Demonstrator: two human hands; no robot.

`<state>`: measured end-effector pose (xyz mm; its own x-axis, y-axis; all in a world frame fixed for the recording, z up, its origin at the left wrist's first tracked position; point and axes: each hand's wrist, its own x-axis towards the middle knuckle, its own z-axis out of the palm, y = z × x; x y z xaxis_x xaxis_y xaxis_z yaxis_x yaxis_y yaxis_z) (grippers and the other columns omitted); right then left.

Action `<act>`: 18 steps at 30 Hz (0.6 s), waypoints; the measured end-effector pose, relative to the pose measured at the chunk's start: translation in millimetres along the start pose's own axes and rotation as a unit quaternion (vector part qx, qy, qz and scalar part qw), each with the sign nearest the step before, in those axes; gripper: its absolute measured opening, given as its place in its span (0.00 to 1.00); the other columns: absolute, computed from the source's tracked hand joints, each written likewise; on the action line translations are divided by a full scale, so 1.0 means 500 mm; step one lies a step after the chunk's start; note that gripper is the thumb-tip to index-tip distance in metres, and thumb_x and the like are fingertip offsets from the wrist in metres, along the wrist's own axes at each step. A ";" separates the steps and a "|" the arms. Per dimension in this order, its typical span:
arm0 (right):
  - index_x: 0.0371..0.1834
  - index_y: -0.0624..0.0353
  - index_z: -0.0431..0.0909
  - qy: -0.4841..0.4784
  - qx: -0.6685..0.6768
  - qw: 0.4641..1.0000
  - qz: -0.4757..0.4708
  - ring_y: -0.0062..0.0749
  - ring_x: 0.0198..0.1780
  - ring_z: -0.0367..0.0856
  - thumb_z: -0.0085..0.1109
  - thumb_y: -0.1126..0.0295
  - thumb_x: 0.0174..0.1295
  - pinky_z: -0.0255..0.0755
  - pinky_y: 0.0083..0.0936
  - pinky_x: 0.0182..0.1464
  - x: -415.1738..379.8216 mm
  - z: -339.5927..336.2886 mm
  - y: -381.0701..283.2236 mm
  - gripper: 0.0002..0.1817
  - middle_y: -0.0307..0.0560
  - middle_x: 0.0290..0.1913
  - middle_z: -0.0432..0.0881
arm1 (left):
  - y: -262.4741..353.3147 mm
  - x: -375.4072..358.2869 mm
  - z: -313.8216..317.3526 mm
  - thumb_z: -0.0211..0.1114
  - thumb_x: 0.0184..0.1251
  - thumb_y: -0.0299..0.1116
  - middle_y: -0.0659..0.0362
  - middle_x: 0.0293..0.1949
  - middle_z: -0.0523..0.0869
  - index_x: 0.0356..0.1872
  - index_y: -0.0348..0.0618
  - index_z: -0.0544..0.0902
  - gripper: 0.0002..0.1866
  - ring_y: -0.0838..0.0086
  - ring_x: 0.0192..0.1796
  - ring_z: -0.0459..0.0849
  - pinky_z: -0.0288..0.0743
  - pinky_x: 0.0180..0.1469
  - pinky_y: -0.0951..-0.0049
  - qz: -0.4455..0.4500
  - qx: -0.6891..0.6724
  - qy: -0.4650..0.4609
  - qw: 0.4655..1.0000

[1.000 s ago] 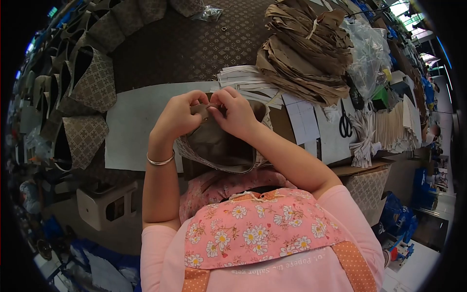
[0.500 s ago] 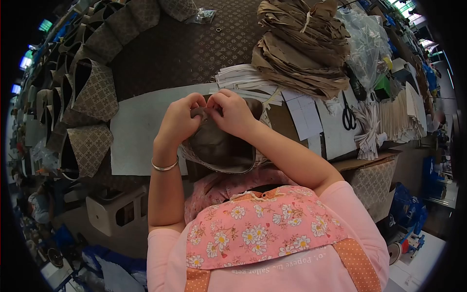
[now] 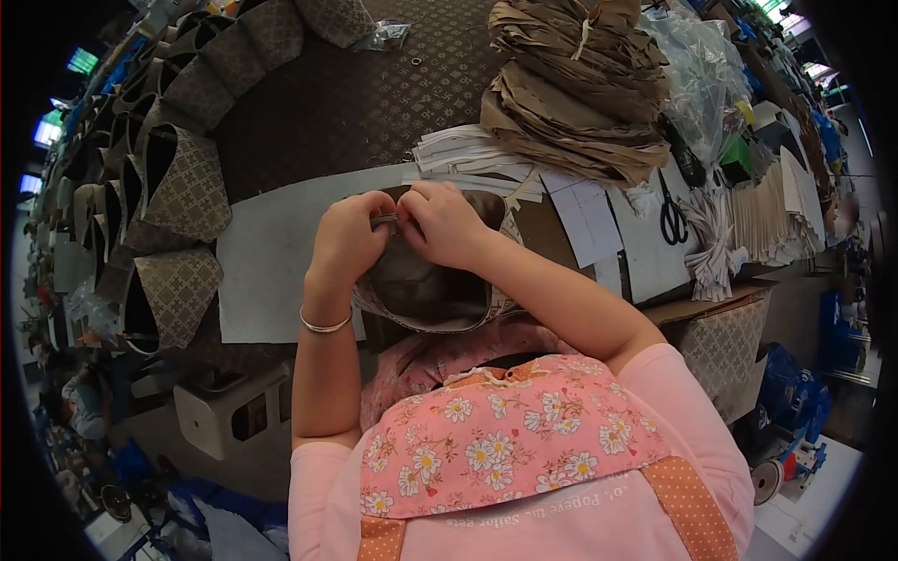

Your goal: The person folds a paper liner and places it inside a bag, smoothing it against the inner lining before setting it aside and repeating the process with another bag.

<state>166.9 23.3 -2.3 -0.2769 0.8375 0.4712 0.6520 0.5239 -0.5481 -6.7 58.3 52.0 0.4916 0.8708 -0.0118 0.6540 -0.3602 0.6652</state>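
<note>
An open bag piece (image 3: 435,285) with a dark brown lining and patterned outside rests at the table's near edge, against my apron. Its far rim is pinched by my left hand (image 3: 354,234), whose fingers are closed on the edge with a small pale strip showing between them. Right beside it, my right hand (image 3: 441,220) has its fingers curled closed at the same rim, close to the left fingertips. What the right fingertips grip is hidden. Beneath the bag lies a pale grey board (image 3: 271,252).
Patterned bag pieces (image 3: 187,182) line the left side. A brown fabric stack (image 3: 580,103), white strips (image 3: 477,150), a paper sheet (image 3: 582,217), black scissors (image 3: 673,220) and clear plastic (image 3: 702,84) lie beyond and to the right. A stool (image 3: 220,411) stands lower left.
My left hand has turned slightly and its fingers sit a little lower on the rim. The pale strip between the fingertips shows more. The whole view has shifted slightly.
</note>
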 end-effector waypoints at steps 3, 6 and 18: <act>0.33 0.55 0.74 0.006 0.014 1.000 -0.005 0.44 0.40 0.78 0.60 0.69 0.55 0.68 0.39 0.44 0.002 -0.004 0.000 0.06 0.45 0.33 0.76 | -0.009 -0.001 0.001 0.67 0.55 0.25 0.49 0.36 0.87 0.37 0.39 0.86 0.08 0.56 0.40 0.86 0.78 0.43 0.63 -0.016 -0.073 -0.003 0.997; 0.33 0.55 0.74 0.022 0.031 0.999 0.002 0.43 0.40 0.78 0.60 0.69 0.55 0.68 0.38 0.44 0.002 -0.002 0.002 0.06 0.43 0.33 0.76 | -0.001 -0.005 -0.002 0.67 0.56 0.26 0.48 0.37 0.87 0.38 0.38 0.86 0.08 0.56 0.40 0.86 0.79 0.44 0.63 0.004 -0.035 0.023 0.999; 0.32 0.56 0.73 0.060 0.108 0.992 0.021 0.44 0.37 0.78 0.62 0.72 0.52 0.72 0.38 0.40 0.006 -0.016 0.001 0.08 0.45 0.32 0.76 | -0.002 -0.004 0.012 0.66 0.59 0.28 0.49 0.36 0.87 0.36 0.38 0.87 0.07 0.55 0.39 0.86 0.79 0.44 0.64 -0.002 -0.017 0.081 0.997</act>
<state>172.2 24.6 4.4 -0.1579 0.8412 0.5171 0.4916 0.5211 -0.6977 -4.8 55.1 46.8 0.3879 0.9159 0.1034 0.6348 -0.3468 0.6905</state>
